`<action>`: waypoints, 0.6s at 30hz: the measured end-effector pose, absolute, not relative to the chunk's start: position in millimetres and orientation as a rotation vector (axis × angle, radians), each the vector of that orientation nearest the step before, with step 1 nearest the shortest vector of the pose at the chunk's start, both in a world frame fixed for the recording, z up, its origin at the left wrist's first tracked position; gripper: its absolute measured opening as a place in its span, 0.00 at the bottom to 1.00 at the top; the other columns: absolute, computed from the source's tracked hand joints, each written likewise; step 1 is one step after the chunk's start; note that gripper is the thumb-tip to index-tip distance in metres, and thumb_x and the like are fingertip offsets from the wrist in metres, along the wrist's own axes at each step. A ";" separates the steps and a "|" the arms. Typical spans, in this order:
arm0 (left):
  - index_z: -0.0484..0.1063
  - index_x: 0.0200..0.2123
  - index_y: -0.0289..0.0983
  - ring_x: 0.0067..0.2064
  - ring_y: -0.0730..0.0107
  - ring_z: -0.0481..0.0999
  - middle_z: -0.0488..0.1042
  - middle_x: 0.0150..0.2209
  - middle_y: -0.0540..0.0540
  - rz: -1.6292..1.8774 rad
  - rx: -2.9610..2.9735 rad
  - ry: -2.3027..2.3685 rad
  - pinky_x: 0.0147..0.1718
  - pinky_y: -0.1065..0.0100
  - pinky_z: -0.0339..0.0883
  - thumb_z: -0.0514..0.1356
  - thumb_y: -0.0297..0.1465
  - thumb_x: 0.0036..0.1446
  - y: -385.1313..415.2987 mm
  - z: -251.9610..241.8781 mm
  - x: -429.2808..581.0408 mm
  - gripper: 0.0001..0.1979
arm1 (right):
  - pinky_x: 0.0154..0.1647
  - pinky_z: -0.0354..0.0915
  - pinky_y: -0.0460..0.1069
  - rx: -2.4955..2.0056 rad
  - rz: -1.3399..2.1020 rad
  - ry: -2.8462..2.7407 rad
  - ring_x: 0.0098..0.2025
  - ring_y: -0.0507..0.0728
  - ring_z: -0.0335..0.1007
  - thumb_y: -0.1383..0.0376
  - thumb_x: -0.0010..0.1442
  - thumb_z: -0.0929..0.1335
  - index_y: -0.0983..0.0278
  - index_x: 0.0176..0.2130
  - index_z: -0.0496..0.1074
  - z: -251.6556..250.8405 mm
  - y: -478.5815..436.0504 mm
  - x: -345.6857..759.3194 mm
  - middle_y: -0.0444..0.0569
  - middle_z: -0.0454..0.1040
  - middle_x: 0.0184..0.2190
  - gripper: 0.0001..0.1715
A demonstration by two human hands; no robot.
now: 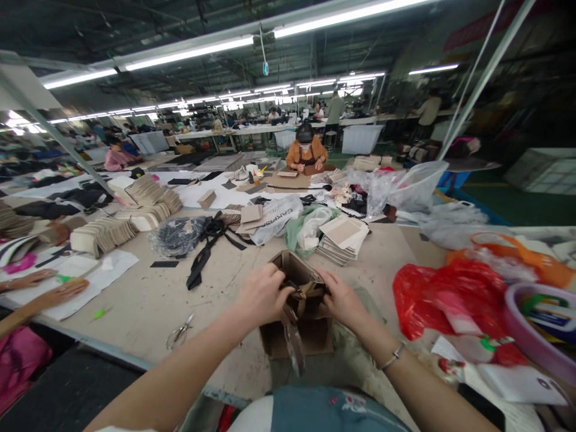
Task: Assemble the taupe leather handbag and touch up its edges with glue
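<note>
A brown handbag [288,264] stands with its mouth open in front of me. My left hand [261,295] is closed on the left side of its rim, thumb pointing inward. My right hand [344,298] grips the opposite edge, its fingers partly hidden behind the bag wall. A shiny brown strap [294,348], which looks wrapped in plastic, hangs from the bag toward me. Below the bag is an open brown box-like form [315,339]; whether the bag rests on it I cannot tell. Metal scissors [180,332] lie to the left of my left hand.
Beyond the bag lie stacked beige panels [344,237], plastic bags [276,216] and black straps [204,255]. A red plastic bag [432,300] and a purple basin [535,336] crowd the right. A co-worker's hands [63,294] are at the left; another person [306,153] sits across.
</note>
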State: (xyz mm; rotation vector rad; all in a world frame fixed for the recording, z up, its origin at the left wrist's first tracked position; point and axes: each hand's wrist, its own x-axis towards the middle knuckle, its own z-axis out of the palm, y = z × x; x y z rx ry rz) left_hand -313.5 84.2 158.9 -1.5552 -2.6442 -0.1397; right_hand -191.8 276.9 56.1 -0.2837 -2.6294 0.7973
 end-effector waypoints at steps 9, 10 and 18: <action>0.67 0.42 0.34 0.34 0.57 0.76 0.76 0.33 0.40 0.074 -1.770 -2.692 0.33 0.61 0.67 0.55 0.27 0.55 114.3 120.8 -280.0 0.10 | 0.56 0.63 0.55 -0.309 0.823 -2.640 0.54 0.59 0.64 0.77 0.49 0.60 0.62 0.62 0.57 52.5 275.3 -199.2 0.54 0.65 0.56 0.41; 0.67 0.41 0.34 0.35 0.58 0.75 0.76 0.33 0.41 0.024 -1.790 -2.646 0.34 0.61 0.67 0.53 0.25 0.56 113.3 118.6 -283.8 0.09 | 0.56 0.63 0.55 -0.327 0.820 -2.641 0.55 0.59 0.64 0.77 0.50 0.60 0.63 0.62 0.57 52.5 276.0 -199.4 0.54 0.65 0.56 0.40; 0.69 0.50 0.40 0.42 0.66 0.72 0.77 0.41 0.42 -0.363 -2.214 -2.079 0.45 0.63 0.64 0.47 0.27 0.64 82.9 103.4 -290.8 0.16 | 0.54 0.64 0.53 -0.304 0.838 -2.622 0.53 0.59 0.66 0.79 0.50 0.59 0.63 0.60 0.58 50.6 270.4 -201.4 0.55 0.67 0.54 0.39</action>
